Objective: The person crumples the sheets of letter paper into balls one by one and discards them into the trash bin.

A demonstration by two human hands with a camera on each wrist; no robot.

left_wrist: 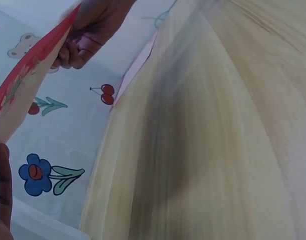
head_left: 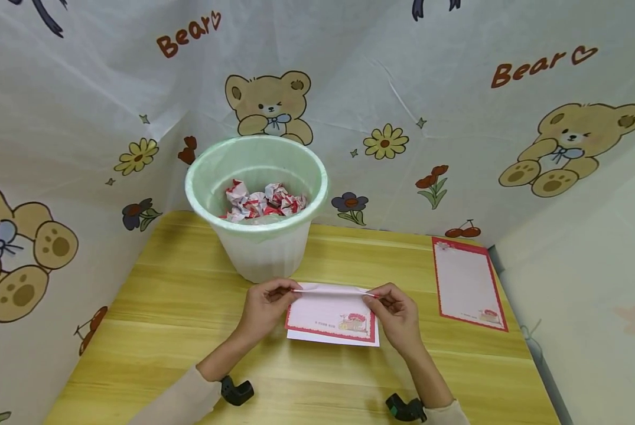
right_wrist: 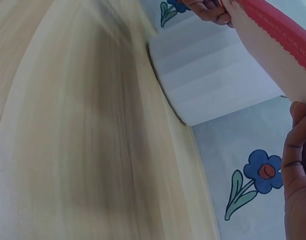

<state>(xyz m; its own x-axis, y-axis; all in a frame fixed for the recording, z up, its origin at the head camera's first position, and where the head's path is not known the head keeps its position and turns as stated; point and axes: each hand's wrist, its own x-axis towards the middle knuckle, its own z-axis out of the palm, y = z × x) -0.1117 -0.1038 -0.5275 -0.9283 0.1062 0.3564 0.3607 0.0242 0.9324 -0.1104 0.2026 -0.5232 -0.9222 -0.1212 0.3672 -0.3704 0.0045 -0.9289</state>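
Note:
Between both hands, above the front middle of the table, is a sheet of red-bordered letter paper with a small printed picture at its lower right. Its top edge bends over, and a white layer shows below the printed part. My left hand pinches the upper left corner between thumb and fingers. At the upper right corner my right hand pinches it the same way. In the right wrist view the paper shows its red header band, stretched between the two hands. The left wrist view shows the paper nearly edge-on.
A pale green and white bin stands at the back, just beyond the paper, with several crumpled red-and-white paper balls inside. Another red-bordered sheet lies flat at the table's right edge. Bear-printed cloth hangs behind the wooden table.

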